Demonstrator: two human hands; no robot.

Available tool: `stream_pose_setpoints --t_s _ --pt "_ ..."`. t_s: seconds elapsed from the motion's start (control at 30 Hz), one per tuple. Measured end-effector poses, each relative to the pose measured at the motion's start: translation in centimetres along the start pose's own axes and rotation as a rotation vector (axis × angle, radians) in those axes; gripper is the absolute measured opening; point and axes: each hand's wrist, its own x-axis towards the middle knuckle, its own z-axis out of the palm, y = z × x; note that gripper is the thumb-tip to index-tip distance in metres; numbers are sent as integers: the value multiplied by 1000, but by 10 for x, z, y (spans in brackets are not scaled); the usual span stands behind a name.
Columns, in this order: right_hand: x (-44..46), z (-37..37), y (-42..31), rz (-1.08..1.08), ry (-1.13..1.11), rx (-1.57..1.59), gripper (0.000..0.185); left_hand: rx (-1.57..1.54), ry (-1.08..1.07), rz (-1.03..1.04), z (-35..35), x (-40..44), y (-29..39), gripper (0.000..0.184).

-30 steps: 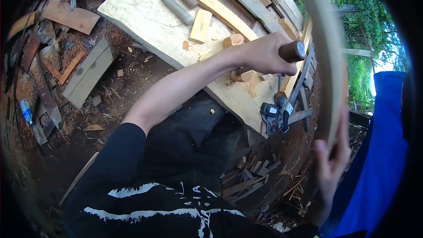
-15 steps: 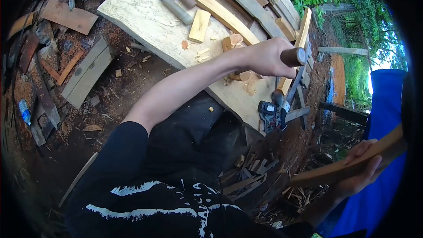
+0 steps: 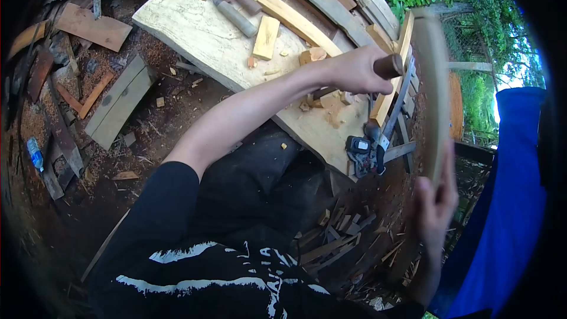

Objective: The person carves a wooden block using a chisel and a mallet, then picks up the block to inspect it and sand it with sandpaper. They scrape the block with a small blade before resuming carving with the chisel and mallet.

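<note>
Over the right part of the pale slab bench [image 3: 183,15]: brown handle [image 3: 388,67], gripped in the left hand [image 3: 357,71]. Only its butt end shows, pointing rightward, long axis roughly across the view. The other end is hidden by the fist; cannot tell what is fitted there.

Just right of the butt: wooden club [image 3: 434,97], motion-blurred, long axis running up and down the view, so about crosswise to the handle. Its top end lies higher than the butt, with its length passing beside it. A gap shows between the two in this view; depth cannot be judged.

Left hand: closed around the handle, and by far the nearer of the two to it. Right hand [image 3: 436,210]: holds the club at its lower end, thumb on one side, fingers on the other; it sits below and right of the handle, well apart.

Further out, on the slab: wooden block [image 3: 313,55] above the left forearm, yellow block [image 3: 267,38], grey-handled tool [image 3: 236,19]; black device [image 3: 358,146] near the right corner.
</note>
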Motion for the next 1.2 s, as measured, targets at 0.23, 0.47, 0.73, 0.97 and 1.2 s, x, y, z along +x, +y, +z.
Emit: stream_pose_setpoints --t_s 0.23,0.47,0.73,0.97,1.2 --pt "16 -2 12 -189 144 751 22 56 -44 -4 -1 7 -5 11" --pt "34 -23 -16 130 320 600 35 292 -126 -83 4 -11 -17 13" --pt "8 -18 -28 239 471 584 46 90 116 4 -25 -22 18 16" --pt "-32 75 -38 428 67 789 80 -97 202 95 -22 -37 40 32" --pt "-60 95 -12 447 -32 793 77 -42 93 97 -12 -20 18 31"
